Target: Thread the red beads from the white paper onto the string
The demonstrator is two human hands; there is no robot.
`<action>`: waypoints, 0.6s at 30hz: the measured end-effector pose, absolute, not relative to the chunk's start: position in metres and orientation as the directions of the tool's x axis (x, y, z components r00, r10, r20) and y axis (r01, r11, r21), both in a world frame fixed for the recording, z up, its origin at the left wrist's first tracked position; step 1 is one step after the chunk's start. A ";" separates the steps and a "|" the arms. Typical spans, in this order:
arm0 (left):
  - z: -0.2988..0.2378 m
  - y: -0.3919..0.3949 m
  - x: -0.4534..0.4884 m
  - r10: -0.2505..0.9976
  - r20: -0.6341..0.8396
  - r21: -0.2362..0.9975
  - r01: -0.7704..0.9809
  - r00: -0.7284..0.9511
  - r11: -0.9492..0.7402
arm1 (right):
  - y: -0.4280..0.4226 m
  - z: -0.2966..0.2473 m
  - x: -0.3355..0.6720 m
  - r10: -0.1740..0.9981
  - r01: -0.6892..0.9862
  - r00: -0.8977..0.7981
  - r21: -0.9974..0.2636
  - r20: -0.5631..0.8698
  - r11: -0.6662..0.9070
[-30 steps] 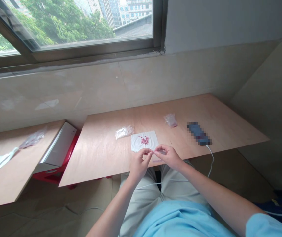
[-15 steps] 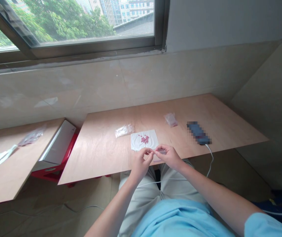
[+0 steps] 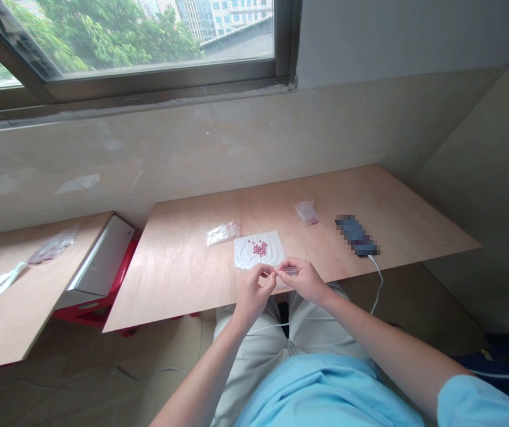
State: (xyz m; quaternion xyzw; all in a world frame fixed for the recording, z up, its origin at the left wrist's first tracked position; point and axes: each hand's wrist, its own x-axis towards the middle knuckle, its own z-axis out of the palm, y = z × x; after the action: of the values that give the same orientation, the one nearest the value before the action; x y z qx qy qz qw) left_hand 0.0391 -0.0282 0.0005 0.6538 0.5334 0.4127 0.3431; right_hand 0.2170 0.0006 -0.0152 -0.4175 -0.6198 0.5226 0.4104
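Fingertips meet at the table's near edge, where my left hand (image 3: 257, 289) and my right hand (image 3: 301, 277) are both closed in a pinch. What the left fingers grip is too small to make out. Thin, clear strands or plastic (image 3: 290, 270) show at the right fingers; their kind is unclear. Just beyond the hands lies a white cloth or tissue (image 3: 242, 256), flat on the wood. A loose cluster of small reddish-pink beads (image 3: 260, 249) rests on it. Something pale pink, partly hidden, lies under the right hand.
Clear plastic packets (image 3: 222, 233) lie left of the cloth. A small bag with pinkish contents (image 3: 307, 212) lies behind it to the right. A blurred phone (image 3: 356, 235) with a white cable (image 3: 377, 279) sits farther right. Another table (image 3: 18, 320) stands at left, beside a red stool (image 3: 118, 284).
The view has shifted slightly. Both hands stay pinched together at the same place, with barely any finger movement visible.
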 end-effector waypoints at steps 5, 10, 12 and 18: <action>0.007 -0.026 0.036 0.978 0.192 0.895 0.395 0.081 -0.209 | 0.007 -0.009 0.220 0.945 0.102 -0.315 -0.986 0.090 0.128; 0.013 -0.020 0.030 0.979 0.198 0.897 0.395 0.043 -0.198 | 0.017 -0.009 0.226 0.954 0.126 -0.289 -0.984 0.083 0.124; 0.015 -0.017 0.027 0.980 0.198 0.899 0.393 0.027 -0.193 | 0.021 -0.009 0.228 0.956 0.113 -0.279 -0.986 0.086 0.121; 0.015 -0.011 0.017 0.979 0.201 0.899 0.394 0.015 -0.191 | 0.026 -0.008 0.229 0.959 0.116 -0.262 -0.983 0.109 0.144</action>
State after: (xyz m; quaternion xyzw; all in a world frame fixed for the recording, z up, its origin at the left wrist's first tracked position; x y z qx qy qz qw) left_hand 0.0166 -0.0113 0.0146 0.6313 0.5438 0.4436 0.3301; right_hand 0.2293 0.0258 -0.0079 -0.4311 -0.6234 0.4922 0.4280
